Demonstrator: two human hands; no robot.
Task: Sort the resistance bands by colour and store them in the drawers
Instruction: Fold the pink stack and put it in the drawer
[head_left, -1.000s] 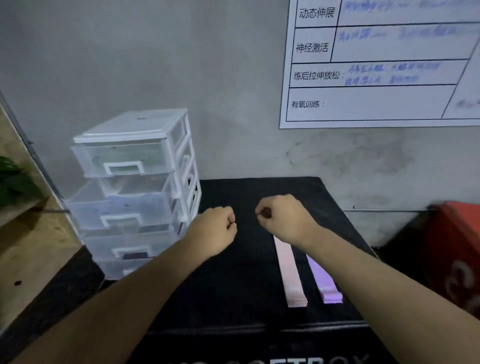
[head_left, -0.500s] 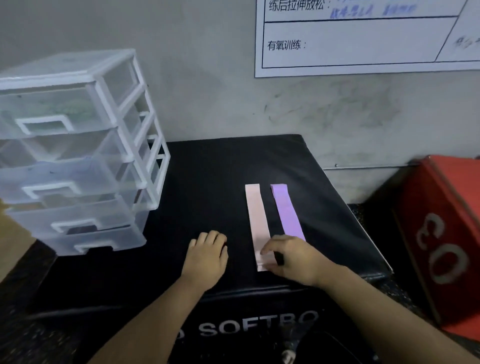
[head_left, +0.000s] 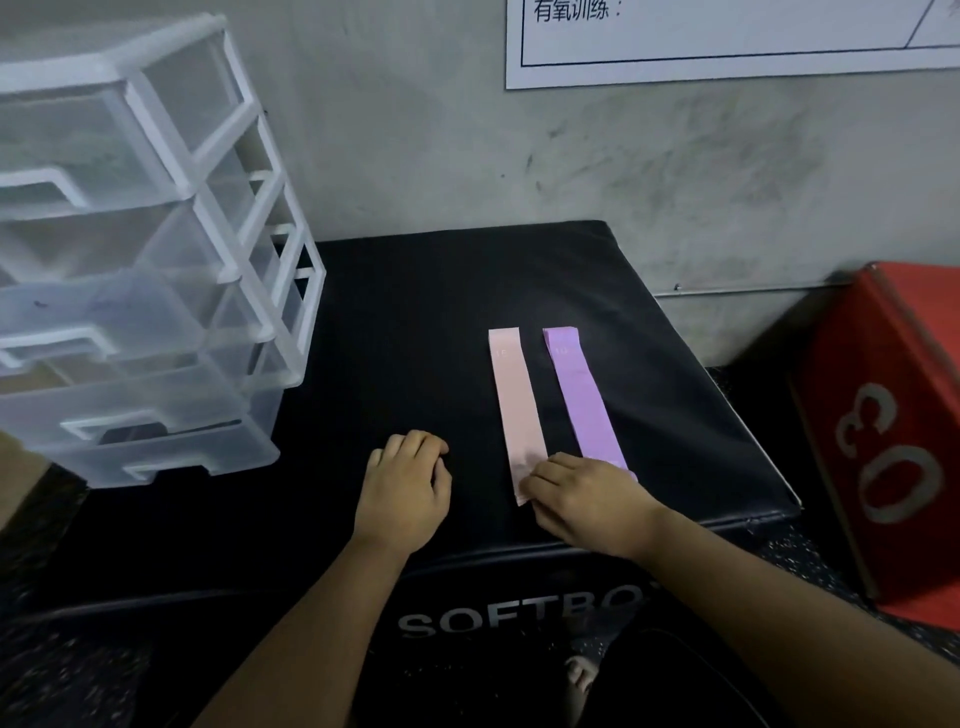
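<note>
Two hands: both are laid at the near edge of a black padded surface (head_left: 415, 338).
Left hand (head_left: 402, 493): rested knuckles-up on the bare surface, with fingers loosely curled and the grip holding nothing.
Right hand (head_left: 587, 501): set over the near ends of the bands. Its grip appears closed, finger and thumb, on the near corner of the pink band (head_left: 517, 410).
Pink band: laid flat and straight, right of centre, running away from the viewer.
Purple band (head_left: 584, 400): laid flat just beside the pink one on its right, not touching it. Its near end is partly covered by the right hand.
Drawer unit (head_left: 156, 260): a frosted plastic stack of drawers is stood at the left of the surface, well apart from the bands. Its contents cannot be made out.
Done: the two colours are judged already separated, side by side.
Left to do: neither band is stored, and a drawer must be opened for each colour.
Beyond: a grey wall is seen with a printed sheet (head_left: 727, 41), and a red box (head_left: 883, 441) at the right.
</note>
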